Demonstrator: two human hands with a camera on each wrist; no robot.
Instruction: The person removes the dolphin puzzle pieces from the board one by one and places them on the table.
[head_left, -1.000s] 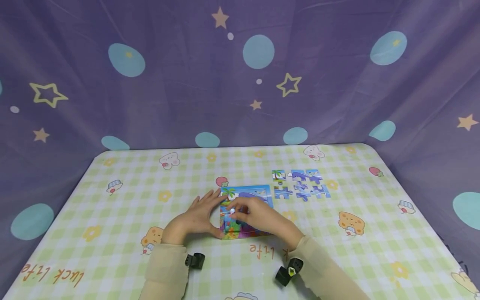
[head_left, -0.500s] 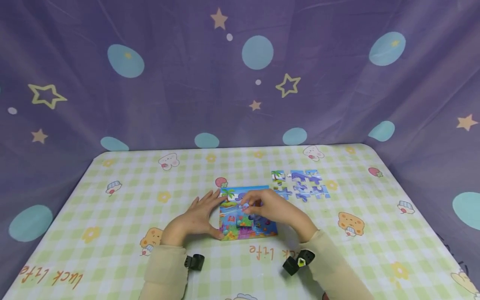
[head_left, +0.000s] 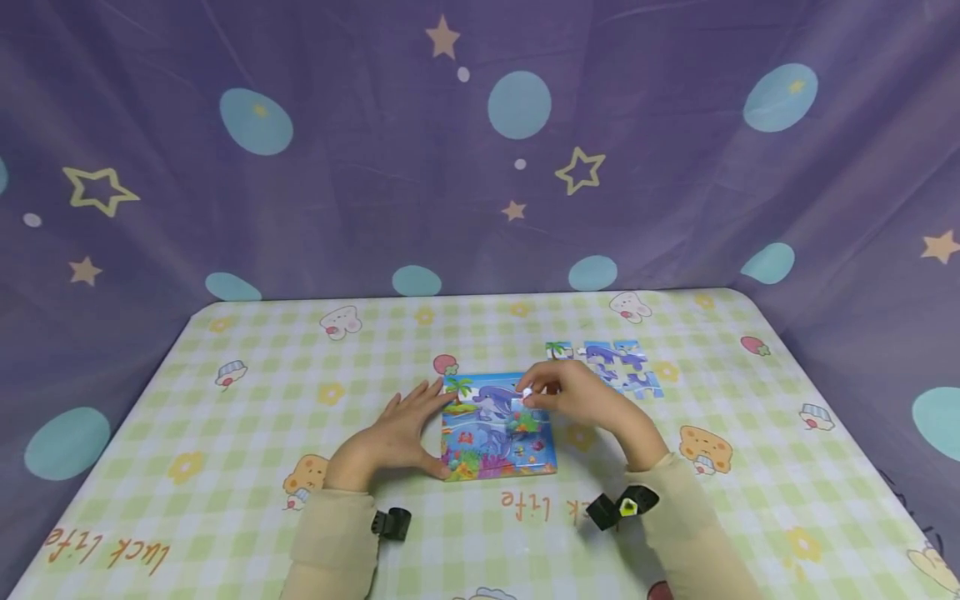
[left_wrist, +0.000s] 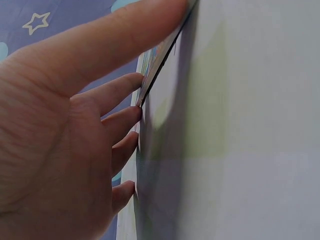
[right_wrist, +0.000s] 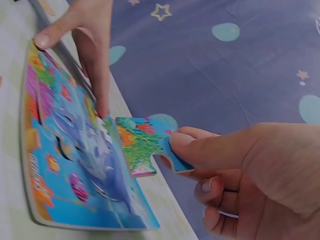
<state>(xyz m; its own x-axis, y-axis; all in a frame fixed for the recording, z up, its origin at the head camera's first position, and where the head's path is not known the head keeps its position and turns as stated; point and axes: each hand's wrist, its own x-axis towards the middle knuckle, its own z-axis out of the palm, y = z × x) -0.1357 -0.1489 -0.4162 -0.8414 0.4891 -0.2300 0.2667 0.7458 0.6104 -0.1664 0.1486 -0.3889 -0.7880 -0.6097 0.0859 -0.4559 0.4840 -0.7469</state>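
A dolphin picture puzzle board (head_left: 472, 471) lies flat on the table in front of the person. My left hand (head_left: 397, 437) has its fingers spread at the board's left edge, thumb at the near corner and index fingertip at the upper left. Between thumb and fingers, my right hand (head_left: 581, 392) pinches a puzzle piece (right_wrist: 140, 145) with green, orange and blue coral print. That piece is raised over the right half of the board. Seen from the right wrist, the board (right_wrist: 55, 220) shows gaps around the dolphin.
Several loose puzzle pieces (head_left: 602, 356) lie beyond and to the right of the board, partly covered by the right hand. A checked tablecloth (head_left: 247, 450) covers the table, whose far edge meets a purple curtain (head_left: 345, 183).
My right hand has moved right and slightly away across the board, carrying the puzzle piece, which uncovers the dolphin picture. The left hand has stayed at the board's edge.
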